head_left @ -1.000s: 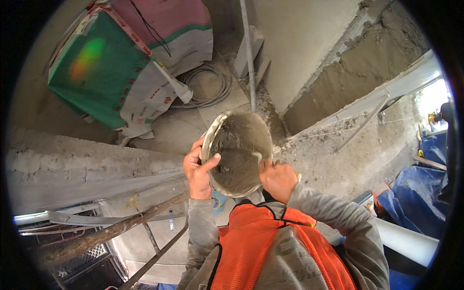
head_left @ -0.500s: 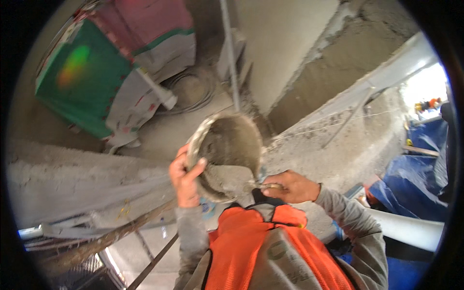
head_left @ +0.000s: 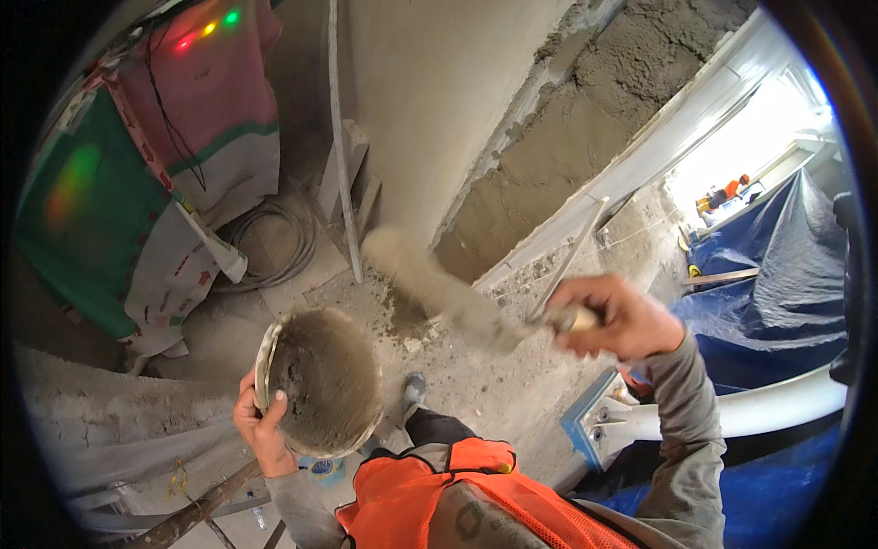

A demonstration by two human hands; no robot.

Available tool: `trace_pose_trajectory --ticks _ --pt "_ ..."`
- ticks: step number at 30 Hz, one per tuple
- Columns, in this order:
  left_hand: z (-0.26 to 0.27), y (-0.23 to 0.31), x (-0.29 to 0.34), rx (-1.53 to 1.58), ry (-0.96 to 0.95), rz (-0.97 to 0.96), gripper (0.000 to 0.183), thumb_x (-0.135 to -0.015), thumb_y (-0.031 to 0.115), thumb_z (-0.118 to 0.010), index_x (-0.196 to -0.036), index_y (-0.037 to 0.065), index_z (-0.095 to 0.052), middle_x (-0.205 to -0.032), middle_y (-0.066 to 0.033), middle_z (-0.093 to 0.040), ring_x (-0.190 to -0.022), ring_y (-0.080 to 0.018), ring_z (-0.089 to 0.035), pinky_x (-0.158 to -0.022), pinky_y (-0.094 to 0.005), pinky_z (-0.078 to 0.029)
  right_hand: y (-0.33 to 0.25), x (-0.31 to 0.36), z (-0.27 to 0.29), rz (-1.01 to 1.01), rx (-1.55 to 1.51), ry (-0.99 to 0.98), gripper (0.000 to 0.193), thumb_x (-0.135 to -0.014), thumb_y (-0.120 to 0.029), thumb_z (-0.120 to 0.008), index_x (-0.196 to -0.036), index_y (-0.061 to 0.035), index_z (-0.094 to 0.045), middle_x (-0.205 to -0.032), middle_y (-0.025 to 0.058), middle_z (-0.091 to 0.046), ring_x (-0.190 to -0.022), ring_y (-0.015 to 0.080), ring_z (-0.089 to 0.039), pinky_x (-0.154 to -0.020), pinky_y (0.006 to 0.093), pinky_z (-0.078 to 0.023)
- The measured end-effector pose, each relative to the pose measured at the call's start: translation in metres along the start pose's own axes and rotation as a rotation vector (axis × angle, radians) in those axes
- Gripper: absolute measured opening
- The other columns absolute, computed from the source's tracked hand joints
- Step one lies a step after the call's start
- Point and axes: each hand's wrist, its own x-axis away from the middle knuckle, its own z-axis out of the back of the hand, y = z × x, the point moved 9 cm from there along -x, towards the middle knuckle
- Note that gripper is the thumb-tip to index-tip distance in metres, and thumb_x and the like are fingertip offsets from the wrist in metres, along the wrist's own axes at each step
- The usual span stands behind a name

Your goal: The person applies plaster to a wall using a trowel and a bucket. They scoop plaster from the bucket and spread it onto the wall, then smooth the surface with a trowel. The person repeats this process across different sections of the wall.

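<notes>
My left hand [head_left: 261, 428] grips the rim of a round, mortar-crusted bucket [head_left: 352, 352], thumb over the edge and fingers outside. The bucket tilts so its opening faces me, with grey mortar low inside. In my right hand [head_left: 622, 316] is the pale handle of a trowel [head_left: 494, 322]. Its blade, blurred by motion, points up and left and appears coated with grey mortar. Beyond the blade's tip, a strip of rough wet mortar [head_left: 540, 169] covers part of the wall beside a smooth plastered face [head_left: 448, 101].
Green, pink and white sheeting [head_left: 82, 220] hangs at the left, near a coil of hose [head_left: 297, 242] on the floor. An upright pole [head_left: 343, 146] leans by boards. On the right are a white pipe [head_left: 750, 412] and blue tarpaulin [head_left: 759, 311]. Debris litters the floor [head_left: 457, 384].
The trowel has come out of the bucket and swung up and right with my right hand. My left hand and the bucket have shifted down and left in view as the view also moved.
</notes>
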Motion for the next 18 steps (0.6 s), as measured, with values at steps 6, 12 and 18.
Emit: trace_pose_trajectory --ticks 6,12,18 --pt "0.016 -0.010 0.004 -0.072 0.013 0.008 0.024 -0.074 0.000 -0.080 -0.096 -0.006 -0.075 -0.131 -0.0101 -0.071 -0.107 -0.0173 -0.065 -0.098 -0.0335 -0.047 0.049 -0.033 0.137 -0.387 0.021 0.555 0.021 -0.102 -0.014 -0.070 -0.115 0.0030 -0.071 -0.079 0.0033 -0.067 -0.054 0.0091 -0.061 -0.044 0.0243 -0.049" --pt "0.022 -0.019 0.006 -0.079 0.009 -0.013 0.022 -0.072 0.002 -0.081 -0.091 -0.005 -0.073 -0.129 -0.0105 -0.071 -0.107 -0.0179 -0.064 -0.097 -0.0339 -0.046 -0.001 -0.004 0.181 0.114 -0.007 0.918 0.031 -0.107 -0.028 -0.062 -0.112 0.0013 -0.070 -0.077 0.0014 -0.063 -0.052 0.0056 -0.052 -0.044 0.0236 -0.043" --pt "0.017 -0.022 0.011 -0.075 -0.016 0.024 0.021 -0.071 -0.001 -0.079 -0.090 -0.006 -0.072 -0.130 -0.0108 -0.070 -0.107 -0.0176 -0.063 -0.097 -0.0339 -0.046 0.094 -0.060 0.113 -0.183 -0.352 0.734 0.029 -0.107 -0.025 -0.058 -0.105 -0.0002 -0.073 -0.081 0.0058 -0.067 -0.061 0.0105 -0.057 -0.049 0.0269 -0.046"
